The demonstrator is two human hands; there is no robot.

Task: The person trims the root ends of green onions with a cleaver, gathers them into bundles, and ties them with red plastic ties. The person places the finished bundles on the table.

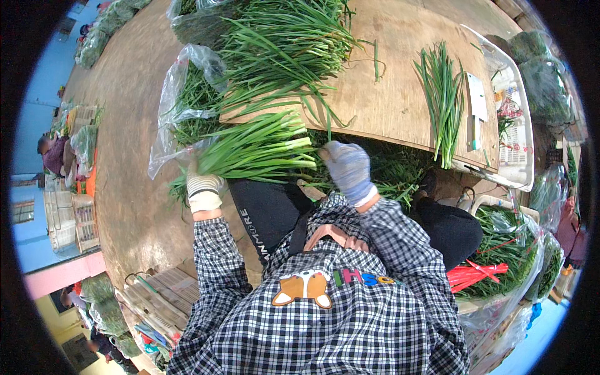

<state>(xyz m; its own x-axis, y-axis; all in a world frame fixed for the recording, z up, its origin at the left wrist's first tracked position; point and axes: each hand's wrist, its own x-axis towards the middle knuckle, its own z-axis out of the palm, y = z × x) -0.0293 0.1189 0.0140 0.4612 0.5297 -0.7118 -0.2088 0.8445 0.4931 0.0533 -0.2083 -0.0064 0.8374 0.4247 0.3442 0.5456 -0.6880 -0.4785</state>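
My left hand (201,185), in a striped knit glove, grips a bunch of long green leaf stalks (262,150), which look like garlic chives. Their pale cut ends point right, towards my right hand (349,171). That hand wears a blue-grey glove, slightly blurred, with its fingers curled. A thin green leaf hangs from the table edge down to its fingertips; whether they pinch it I cannot tell. Just beyond both hands, a large heap of the same greens (290,51) lies on a wooden board table (379,103). A smaller bunch (443,103) rests at the table's right side.
Right of that bunch lies a broad-bladed tool (476,98) with a short handle. A white plastic crate (515,117) stands against the table's right end. Plastic-lined greens (508,248) with red ties (478,276) stand at my right. Loose trimmings (389,168) lie under the table edge. Other people are far left.
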